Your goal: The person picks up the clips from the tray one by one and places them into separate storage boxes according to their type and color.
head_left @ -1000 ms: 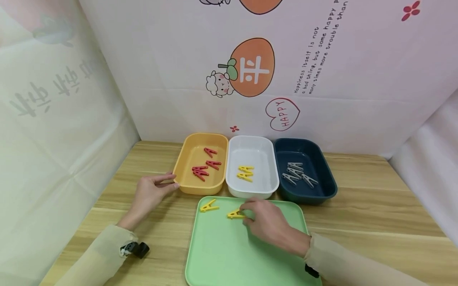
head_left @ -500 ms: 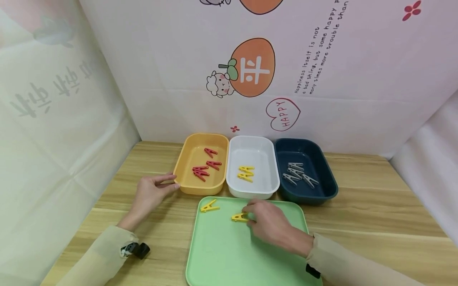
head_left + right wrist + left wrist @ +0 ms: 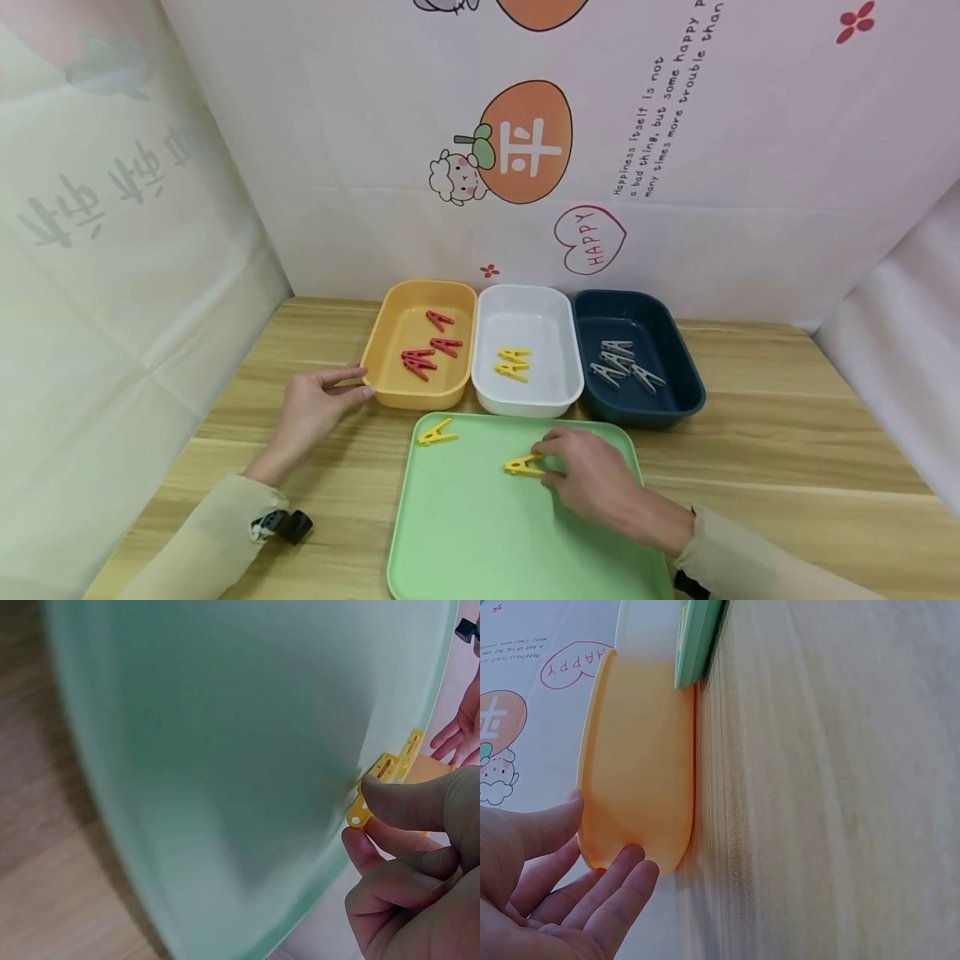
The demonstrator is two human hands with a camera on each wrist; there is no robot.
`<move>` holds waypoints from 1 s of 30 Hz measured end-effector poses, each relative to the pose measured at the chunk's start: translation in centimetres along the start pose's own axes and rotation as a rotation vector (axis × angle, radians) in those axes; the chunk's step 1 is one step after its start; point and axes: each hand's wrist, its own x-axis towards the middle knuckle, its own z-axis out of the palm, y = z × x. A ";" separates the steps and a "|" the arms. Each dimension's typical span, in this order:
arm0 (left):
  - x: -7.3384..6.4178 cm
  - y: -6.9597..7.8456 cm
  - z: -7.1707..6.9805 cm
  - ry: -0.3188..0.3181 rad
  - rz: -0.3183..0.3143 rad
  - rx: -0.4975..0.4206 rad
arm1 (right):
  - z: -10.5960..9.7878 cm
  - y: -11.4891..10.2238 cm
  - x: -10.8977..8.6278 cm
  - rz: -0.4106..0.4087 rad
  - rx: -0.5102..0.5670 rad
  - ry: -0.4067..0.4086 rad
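Note:
My right hand point(image 3: 596, 479) pinches a yellow clothespin point(image 3: 519, 467) by its spread legs, thumb on one side and fingertip on the other, low over the green tray point(image 3: 465, 533). A second yellow clothespin point(image 3: 437, 432) lies at the tray's far left corner. At the left, my left hand point(image 3: 318, 404) touches the near left corner of the orange-yellow bin point(image 3: 420, 398). Its thumb is at the rim and its fingers extend along the outer wall in the left wrist view. Several red clothespins point(image 3: 418, 360) lie inside that bin.
A white bin point(image 3: 525, 406) with two yellow clothespins stands in the middle of the row. To its right, a dark blue bin point(image 3: 682, 392) holds several grey clothespins point(image 3: 617, 362). The row stands behind the tray, before a printed cloth wall point(image 3: 360, 208).
My right hand has moved right and slightly nearer across the tray, carrying the yellow clothespin along. The left hand stays at the orange-yellow bin.

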 end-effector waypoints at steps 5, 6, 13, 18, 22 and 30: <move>0.1 0.1 0.0 0.001 0.002 -0.005 | -0.3 0.6 -0.5 -0.001 -0.014 0.005; 0.1 0.1 0.0 0.000 0.003 -0.007 | -0.4 0.7 -0.6 -0.002 -0.017 0.000; 0.0 0.2 -0.1 -0.003 -0.007 -0.015 | -0.8 1.5 -1.5 0.000 -0.027 -0.008; 0.0 0.3 -0.2 -0.003 -0.006 -0.008 | -0.8 1.9 -1.8 0.025 -0.002 -0.002; 0.0 0.3 -0.3 -0.005 -0.007 0.001 | -0.7 2.1 -1.8 0.037 0.015 -0.001; 0.1 0.3 -0.1 0.001 -0.010 0.008 | -0.7 2.5 -2.0 0.036 0.052 0.012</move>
